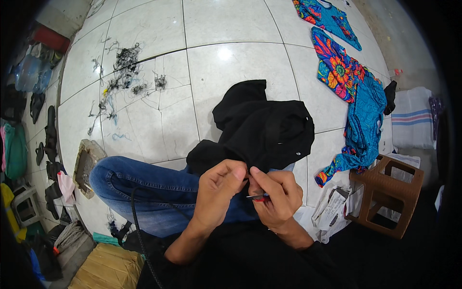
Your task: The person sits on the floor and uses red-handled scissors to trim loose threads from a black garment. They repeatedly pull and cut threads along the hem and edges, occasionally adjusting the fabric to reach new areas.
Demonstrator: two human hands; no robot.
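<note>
A black garment [260, 125] lies across my lap and spills onto the floor ahead, with a few small pale round spots, perhaps snaps or buttons, near its right edge. My left hand [217, 190] is closed, pinching the garment's near edge between thumb and forefinger. Close beside it, my right hand [276, 195] pinches the same edge with its fingertips. Tucked in the right palm are small red-handled thread snips [260, 197], a thin metal blade pointing left; most of them is hidden by the fingers. Both fingertips nearly meet at the cloth.
Cut black threads [127, 60] lie scattered on the white tiles. At the left stands a worn tray-like block [87, 166]. Colourful floral cloth pieces [339, 67] lie at the right, near a brown plastic stool [390, 192] and a white bag [332, 212]. A dark cord [137, 226] crosses my left leg.
</note>
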